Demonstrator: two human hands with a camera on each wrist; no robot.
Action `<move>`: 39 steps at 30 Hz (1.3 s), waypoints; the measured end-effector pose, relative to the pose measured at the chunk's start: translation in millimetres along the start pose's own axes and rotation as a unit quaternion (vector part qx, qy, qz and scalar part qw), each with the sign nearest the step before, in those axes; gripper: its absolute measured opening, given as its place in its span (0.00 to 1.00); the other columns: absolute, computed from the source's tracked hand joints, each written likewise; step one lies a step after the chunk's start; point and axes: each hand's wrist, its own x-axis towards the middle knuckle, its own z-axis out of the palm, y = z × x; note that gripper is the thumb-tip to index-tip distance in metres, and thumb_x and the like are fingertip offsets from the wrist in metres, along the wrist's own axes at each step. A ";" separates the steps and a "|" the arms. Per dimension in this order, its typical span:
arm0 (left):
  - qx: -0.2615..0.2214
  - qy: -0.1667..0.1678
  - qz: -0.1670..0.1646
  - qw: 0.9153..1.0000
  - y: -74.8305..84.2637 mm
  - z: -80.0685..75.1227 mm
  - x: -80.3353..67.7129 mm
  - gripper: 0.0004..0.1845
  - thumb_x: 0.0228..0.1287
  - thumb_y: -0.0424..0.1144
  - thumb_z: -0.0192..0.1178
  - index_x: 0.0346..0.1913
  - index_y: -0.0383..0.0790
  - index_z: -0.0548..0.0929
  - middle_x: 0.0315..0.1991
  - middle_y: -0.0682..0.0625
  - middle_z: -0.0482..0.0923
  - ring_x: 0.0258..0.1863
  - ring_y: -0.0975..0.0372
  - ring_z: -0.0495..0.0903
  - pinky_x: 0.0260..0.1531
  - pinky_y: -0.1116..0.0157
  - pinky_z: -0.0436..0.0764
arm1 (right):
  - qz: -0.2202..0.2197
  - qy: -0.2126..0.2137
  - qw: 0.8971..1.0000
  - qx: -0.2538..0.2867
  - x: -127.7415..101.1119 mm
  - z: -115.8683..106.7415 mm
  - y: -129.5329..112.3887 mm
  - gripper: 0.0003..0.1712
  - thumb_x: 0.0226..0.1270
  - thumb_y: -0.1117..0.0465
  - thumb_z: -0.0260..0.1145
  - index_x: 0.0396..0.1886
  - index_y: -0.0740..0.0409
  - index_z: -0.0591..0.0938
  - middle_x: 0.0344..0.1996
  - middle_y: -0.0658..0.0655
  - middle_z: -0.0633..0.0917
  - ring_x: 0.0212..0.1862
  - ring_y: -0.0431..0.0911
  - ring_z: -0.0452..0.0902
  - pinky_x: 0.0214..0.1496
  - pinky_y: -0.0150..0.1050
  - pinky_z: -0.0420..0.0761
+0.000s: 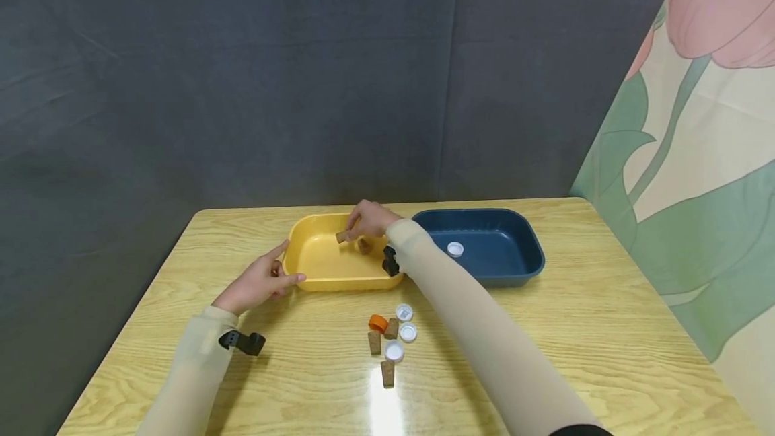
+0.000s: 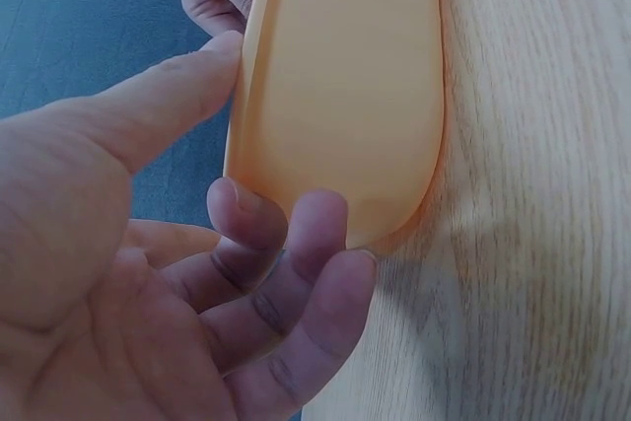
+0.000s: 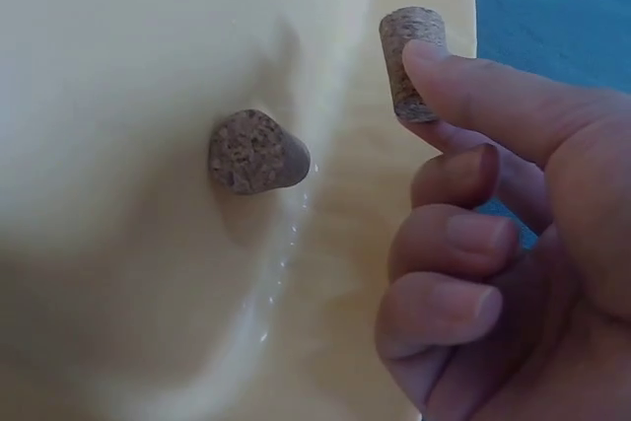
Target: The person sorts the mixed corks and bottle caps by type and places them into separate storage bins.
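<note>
Two-handed sorting of small closures at a wooden table [image 1: 157, 328]: the right hand [image 1: 371, 219] pinches one tapered cork stopper [image 3: 415, 23] between thumb and fingertips above the yellow tray [image 1: 321, 260], in which a second cork [image 3: 246, 153] lies on its side. The left hand [image 1: 257, 281] touches the tray's left end, thumb at the rim; whether it truly grips cannot be told. A white cap [image 1: 455, 249] lies in the navy tray [image 1: 493, 258]; three more corks, three white caps and an orange cap [image 1: 378, 323] lie clustered on the table. Likely faults: the rounded cork may slip from so narrow a pinch, or roll against its neighbour on release; uneven left-hand pressure could shift the tray; and picking from the crowded cluster may nudge adjoining pieces
</note>
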 end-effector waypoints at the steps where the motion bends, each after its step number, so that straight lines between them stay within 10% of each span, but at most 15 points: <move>1: 0.000 -0.001 0.000 1.000 0.0 0.2 -0.2 0.53 0.67 0.49 0.66 0.80 0.35 0.42 0.26 0.48 0.71 0.23 0.60 0.70 0.24 0.67 0.72 | 0.000 -0.003 1.000 0.000 0.9 1.3 0.7 0.10 0.61 0.55 0.76 0.42 0.52 0.91 0.51 0.52 0.84 0.48 0.46 0.75 0.50 0.38 0.76; 7: 0.003 -0.004 -0.004 1.000 -0.3 1.3 -0.2 0.54 0.67 0.51 0.66 0.81 0.35 0.42 0.27 0.48 0.72 0.23 0.60 0.70 0.25 0.66 0.72 | 0.003 -0.019 1.000 0.006 3.9 5.9 3.1 0.08 0.62 0.59 0.75 0.39 0.55 0.90 0.37 0.55 0.88 0.33 0.44 0.72 0.33 0.33 0.70; 22: -0.006 -0.007 -0.004 1.000 3.5 -0.5 -2.3 0.53 0.67 0.50 0.66 0.81 0.36 0.42 0.28 0.48 0.72 0.24 0.59 0.71 0.26 0.66 0.73 | 0.022 -0.036 0.998 0.042 -0.2 7.1 2.8 0.12 0.63 0.60 0.75 0.44 0.59 0.88 0.33 0.56 0.87 0.31 0.47 0.79 0.31 0.32 0.71; 39: -0.015 -0.006 0.006 1.000 -1.0 0.6 -0.2 0.52 0.67 0.48 0.66 0.81 0.36 0.43 0.27 0.49 0.71 0.24 0.59 0.70 0.24 0.68 0.71 | -0.077 -0.022 0.996 0.037 -32.9 -7.9 -1.5 0.13 0.69 0.58 0.69 0.49 0.57 0.89 0.49 0.54 0.86 0.42 0.53 0.81 0.46 0.36 0.76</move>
